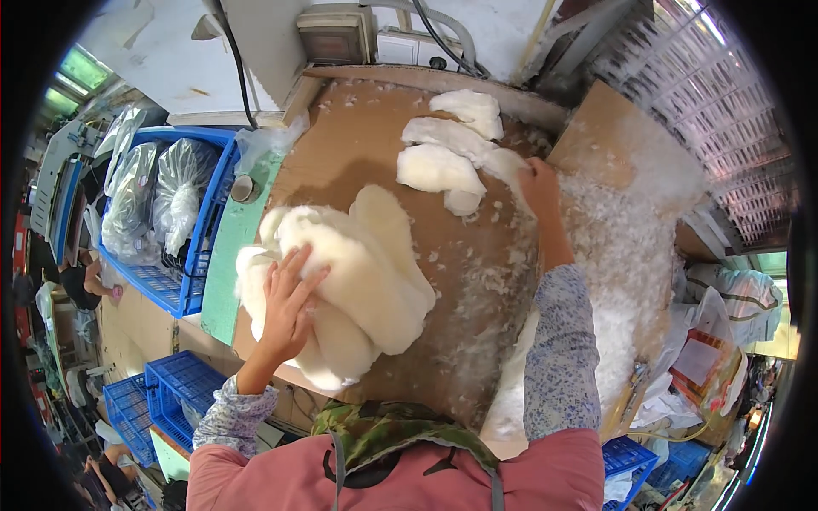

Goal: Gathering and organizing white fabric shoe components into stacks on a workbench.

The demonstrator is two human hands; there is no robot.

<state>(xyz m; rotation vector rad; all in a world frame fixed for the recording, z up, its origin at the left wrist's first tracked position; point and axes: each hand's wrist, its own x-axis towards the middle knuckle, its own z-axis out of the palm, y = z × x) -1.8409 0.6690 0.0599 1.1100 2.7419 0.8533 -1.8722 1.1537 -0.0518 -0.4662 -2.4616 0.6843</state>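
My left hand (pixel 290 298) lies with fingers spread on a thick pile of cream fleece pieces (pixel 375 298). These have long, rounded, sole-like outlines and overlap one another at the table's left side. Farther right, my right hand (pixel 538 186) has its fingers closed on the end of a long white fleece piece (pixel 452 136). Two more are beside that one: a small fleece piece (pixel 473 112) behind it and a cream fleece piece (pixel 436 168) in front, whose end curls over. My right fingertips are partly hidden.
Loose fluff covers the right side of the brown tabletop (pixel 341 145) and a board (pixel 601 140). To the left stands a blue crate (pixel 192 294) of bagged goods, with a small round tin (pixel 244 189) near it. More blue crates (pixel 175 392) sit lower left. A slatted panel (pixel 707 102) rises at right.
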